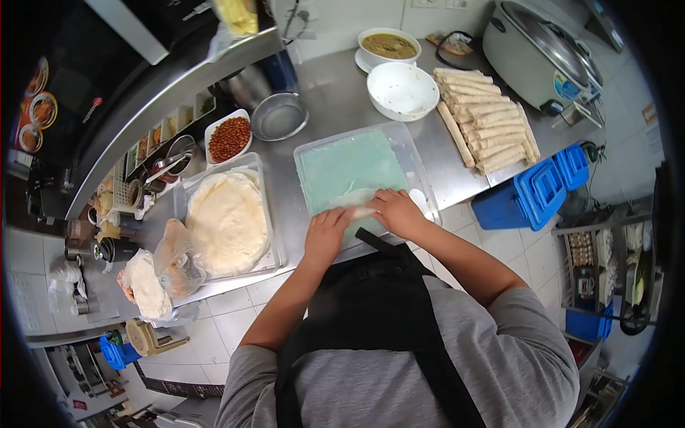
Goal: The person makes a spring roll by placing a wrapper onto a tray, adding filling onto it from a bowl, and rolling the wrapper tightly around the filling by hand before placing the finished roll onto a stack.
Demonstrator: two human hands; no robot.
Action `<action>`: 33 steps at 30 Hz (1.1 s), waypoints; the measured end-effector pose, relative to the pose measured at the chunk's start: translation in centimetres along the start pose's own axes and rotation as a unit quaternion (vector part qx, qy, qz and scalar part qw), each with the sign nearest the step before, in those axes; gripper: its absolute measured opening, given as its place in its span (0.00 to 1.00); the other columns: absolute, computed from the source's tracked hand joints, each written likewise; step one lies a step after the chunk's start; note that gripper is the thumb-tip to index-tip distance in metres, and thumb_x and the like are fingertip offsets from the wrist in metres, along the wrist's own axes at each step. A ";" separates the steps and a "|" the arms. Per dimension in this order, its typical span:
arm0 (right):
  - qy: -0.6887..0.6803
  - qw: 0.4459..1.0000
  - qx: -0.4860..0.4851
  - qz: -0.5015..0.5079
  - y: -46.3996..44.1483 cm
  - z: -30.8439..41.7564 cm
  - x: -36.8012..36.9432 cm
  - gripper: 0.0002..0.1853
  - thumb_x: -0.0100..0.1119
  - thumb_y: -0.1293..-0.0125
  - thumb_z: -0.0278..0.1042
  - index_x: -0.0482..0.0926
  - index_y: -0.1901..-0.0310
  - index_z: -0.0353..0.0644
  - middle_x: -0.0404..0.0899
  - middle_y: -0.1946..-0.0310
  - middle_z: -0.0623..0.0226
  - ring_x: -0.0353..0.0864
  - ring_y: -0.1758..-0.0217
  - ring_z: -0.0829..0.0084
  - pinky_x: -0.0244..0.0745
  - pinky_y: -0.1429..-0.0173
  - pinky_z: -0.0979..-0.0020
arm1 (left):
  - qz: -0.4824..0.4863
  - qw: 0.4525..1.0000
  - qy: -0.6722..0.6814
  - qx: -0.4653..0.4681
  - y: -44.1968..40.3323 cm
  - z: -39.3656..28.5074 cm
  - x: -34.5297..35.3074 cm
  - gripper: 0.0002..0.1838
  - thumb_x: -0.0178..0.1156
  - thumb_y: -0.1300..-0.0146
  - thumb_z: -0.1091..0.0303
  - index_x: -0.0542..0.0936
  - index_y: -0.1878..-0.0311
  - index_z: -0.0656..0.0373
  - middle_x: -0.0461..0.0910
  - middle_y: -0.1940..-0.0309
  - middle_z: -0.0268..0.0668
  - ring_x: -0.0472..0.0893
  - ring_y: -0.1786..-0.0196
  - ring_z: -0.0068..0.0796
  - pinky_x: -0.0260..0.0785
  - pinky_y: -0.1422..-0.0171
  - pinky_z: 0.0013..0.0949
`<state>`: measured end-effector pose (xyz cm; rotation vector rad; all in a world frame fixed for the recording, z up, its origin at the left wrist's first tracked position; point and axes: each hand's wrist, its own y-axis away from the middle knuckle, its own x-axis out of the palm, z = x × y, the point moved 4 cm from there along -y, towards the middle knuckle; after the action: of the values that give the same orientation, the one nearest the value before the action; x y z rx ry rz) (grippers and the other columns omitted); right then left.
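A pale wrapper roll [362, 204] lies at the front of a green sheet [357, 162] on a clear plastic tray [422, 165]. My left hand [332, 227] presses its fingers on the roll's left end, and my right hand [394, 212] curls over its right end. The middle of the roll shows between them. Round wrappers [227, 221] are stacked in a clear tray on the left. Finished rolls [489, 121] are piled at the right, and a white bowl [403, 91] with smears inside stands behind the green sheet.
Behind are a soup bowl [389, 46], a metal bowl [280, 116] and a dish of red-brown nuts [229, 139]. A large cooker [542, 57] stands at the back right. Blue bins [531, 196] are below the counter's right edge. A plastic bag [180, 260] lies at the left.
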<state>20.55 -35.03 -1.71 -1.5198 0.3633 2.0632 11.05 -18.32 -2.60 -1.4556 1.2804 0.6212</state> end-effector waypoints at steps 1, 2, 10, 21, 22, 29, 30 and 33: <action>0.004 1.000 -0.010 -0.001 -1.0 0.5 -1.2 0.17 0.66 0.40 0.39 0.81 0.50 0.46 0.77 0.53 0.66 0.77 0.45 0.63 0.69 0.45 0.59 | 0.004 1.000 0.007 -0.007 0.0 0.1 0.1 0.24 0.65 0.40 0.65 0.79 0.38 0.51 0.79 0.48 0.33 0.78 0.47 0.36 0.69 0.44 0.40; 0.021 0.998 0.018 0.063 -2.2 0.7 -2.0 0.19 0.66 0.38 0.41 0.80 0.47 0.44 0.77 0.49 0.63 0.76 0.42 0.61 0.69 0.43 0.58 | -0.008 1.000 0.016 -0.010 0.1 0.1 0.1 0.24 0.65 0.41 0.66 0.79 0.39 0.51 0.79 0.48 0.33 0.78 0.46 0.35 0.69 0.44 0.40; 0.052 0.993 -0.078 -0.072 -22.8 4.1 -1.0 0.31 0.48 0.27 0.55 0.70 0.35 0.34 0.70 0.33 0.51 0.68 0.29 0.55 0.59 0.27 0.48 | 0.003 0.998 0.052 -0.044 1.4 -0.7 0.1 0.26 0.59 0.39 0.72 0.75 0.35 0.53 0.78 0.48 0.34 0.77 0.45 0.35 0.69 0.43 0.38; -0.474 0.870 0.121 -0.064 -20.4 1.8 -2.8 0.30 0.38 0.22 0.55 0.86 0.56 0.37 0.86 0.56 0.59 0.84 0.50 0.64 0.70 0.36 0.64 | -0.018 0.993 0.075 -0.086 4.2 1.4 -1.1 0.22 0.61 0.35 0.65 0.75 0.38 0.53 0.77 0.46 0.35 0.76 0.42 0.36 0.61 0.35 0.42; -0.497 0.856 0.141 -0.033 -16.8 2.3 -3.4 0.29 0.39 0.22 0.53 0.86 0.57 0.37 0.86 0.57 0.60 0.84 0.51 0.65 0.71 0.38 0.67 | -0.026 0.993 0.077 -0.082 4.3 1.4 -1.1 0.21 0.60 0.35 0.66 0.76 0.38 0.53 0.77 0.46 0.35 0.75 0.42 0.35 0.61 0.36 0.42; -0.004 1.000 -0.006 -0.013 -0.8 2.8 2.2 0.18 0.54 0.28 0.42 0.82 0.48 0.37 0.79 0.41 0.56 0.78 0.39 0.59 0.69 0.34 0.55 | -0.023 0.994 0.077 -0.075 4.0 1.3 -1.4 0.21 0.61 0.37 0.67 0.76 0.39 0.53 0.77 0.50 0.35 0.75 0.43 0.36 0.62 0.37 0.43; -0.001 1.000 -0.003 -0.015 -0.1 1.8 1.3 0.18 0.54 0.28 0.42 0.82 0.48 0.37 0.79 0.41 0.56 0.78 0.39 0.59 0.69 0.34 0.55 | -0.023 0.994 0.080 -0.071 4.0 1.3 -1.4 0.21 0.61 0.37 0.67 0.76 0.39 0.53 0.77 0.50 0.35 0.75 0.43 0.36 0.62 0.37 0.43; 0.046 0.995 0.081 -0.039 0.6 0.3 -0.5 0.18 0.54 0.28 0.41 0.81 0.48 0.35 0.79 0.42 0.55 0.77 0.39 0.57 0.69 0.34 0.55 | -0.035 0.994 0.079 -0.065 3.9 1.3 -1.5 0.21 0.61 0.37 0.67 0.76 0.40 0.53 0.78 0.50 0.35 0.75 0.43 0.36 0.63 0.38 0.43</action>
<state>20.08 -35.54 -1.18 -1.5088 0.4865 1.8618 7.36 -16.09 -3.08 -1.6782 1.3229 0.5604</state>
